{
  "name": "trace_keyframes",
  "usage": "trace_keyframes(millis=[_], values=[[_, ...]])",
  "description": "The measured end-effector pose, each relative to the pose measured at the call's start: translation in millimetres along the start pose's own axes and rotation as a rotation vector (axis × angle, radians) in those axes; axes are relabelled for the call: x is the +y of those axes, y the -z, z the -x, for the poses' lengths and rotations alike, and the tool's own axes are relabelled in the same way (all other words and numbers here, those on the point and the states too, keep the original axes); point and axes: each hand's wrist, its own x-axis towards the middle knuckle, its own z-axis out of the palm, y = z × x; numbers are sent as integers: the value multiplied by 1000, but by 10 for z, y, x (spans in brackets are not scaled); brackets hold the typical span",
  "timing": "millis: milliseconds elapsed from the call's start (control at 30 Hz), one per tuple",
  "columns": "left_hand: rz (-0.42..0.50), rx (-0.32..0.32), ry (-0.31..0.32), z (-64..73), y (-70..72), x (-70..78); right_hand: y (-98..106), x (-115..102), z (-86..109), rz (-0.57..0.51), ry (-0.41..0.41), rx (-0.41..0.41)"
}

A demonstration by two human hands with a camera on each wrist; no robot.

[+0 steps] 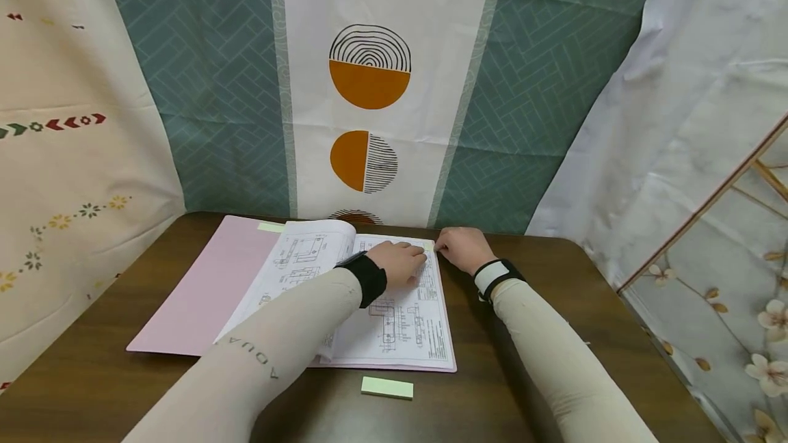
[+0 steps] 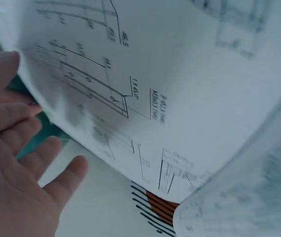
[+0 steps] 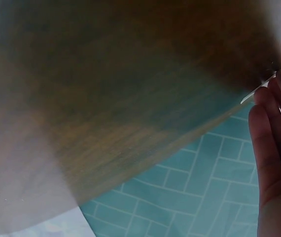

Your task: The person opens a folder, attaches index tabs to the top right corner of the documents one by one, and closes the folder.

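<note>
A booklet of technical drawings lies open on the table, its pink cover (image 1: 203, 279) spread out to the left. My left hand (image 1: 397, 263) rests over the upper part of the right-hand page (image 1: 425, 333), fingers loosely extended. In the left wrist view those fingers (image 2: 64, 180) are spread beside a drawing sheet (image 2: 194, 118). At the page's upper right corner, my right hand (image 1: 464, 249) pinches the edge. The right wrist view has its thumb and fingertips (image 3: 260, 118) on a thin paper edge (image 3: 251, 94). A pale green sticky strip (image 1: 429, 245) shows by that corner.
A pale green pad of sticky notes (image 1: 387, 387) lies on the brown table (image 1: 185, 402) in front of the booklet. Another green strip (image 1: 271, 227) sits at the pink cover's top edge. A patterned curtain (image 1: 234, 87) hangs behind the table.
</note>
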Motion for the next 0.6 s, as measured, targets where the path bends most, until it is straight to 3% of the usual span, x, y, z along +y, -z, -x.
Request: trace_keyframes(millis=[100,267,467,600], values=[[-14,-6,-5,-62,9,17,4,-3,2,3,2,0],[51,-6,14,-76,-22,10,12,6,-11,13,14,-13],[83,12,-17,-126,-111,-43,-1,31,-19,10,11,-17],[89,3,-3,-224,-211,-64,-13,32,-11,10,15,-15]])
